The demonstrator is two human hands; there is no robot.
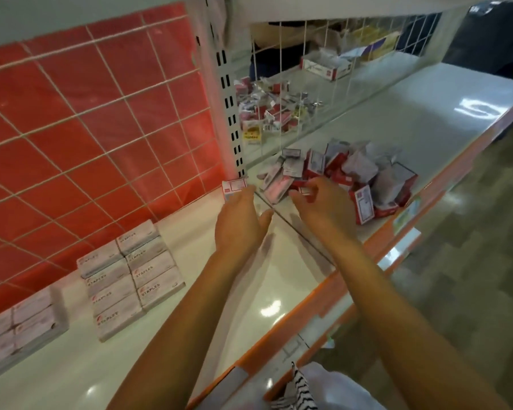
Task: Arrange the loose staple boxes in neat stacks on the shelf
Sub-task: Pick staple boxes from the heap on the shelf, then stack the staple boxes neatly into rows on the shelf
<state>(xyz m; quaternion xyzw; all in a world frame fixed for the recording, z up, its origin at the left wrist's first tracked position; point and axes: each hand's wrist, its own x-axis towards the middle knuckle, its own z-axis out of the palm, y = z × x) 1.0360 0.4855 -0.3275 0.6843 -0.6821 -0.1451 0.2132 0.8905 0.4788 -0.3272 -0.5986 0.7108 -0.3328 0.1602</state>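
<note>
A heap of loose red and white staple boxes (356, 176) lies on the white shelf (412, 113), right of a low glass divider (296, 226). My right hand (323, 211) reaches over the divider to the heap's near edge, thumb and curled fingers pinching a small red staple box (305, 190). Left of the divider, my left hand (240, 223) stretches forward with its thumb spread aside. Its straight fingertips touch a single small staple box (234, 187) standing by the back upright. Neat stacks of bigger white boxes marked STAPLES (131, 273) stand further left.
Another white box stack (18, 329) sits at the far left. A wire grid over red backing (86, 128) closes the shelf's back. Behind the grid, a second shelf holds more scattered boxes (264, 110) and an open carton (326, 66). The orange shelf edge (323, 294) runs diagonally.
</note>
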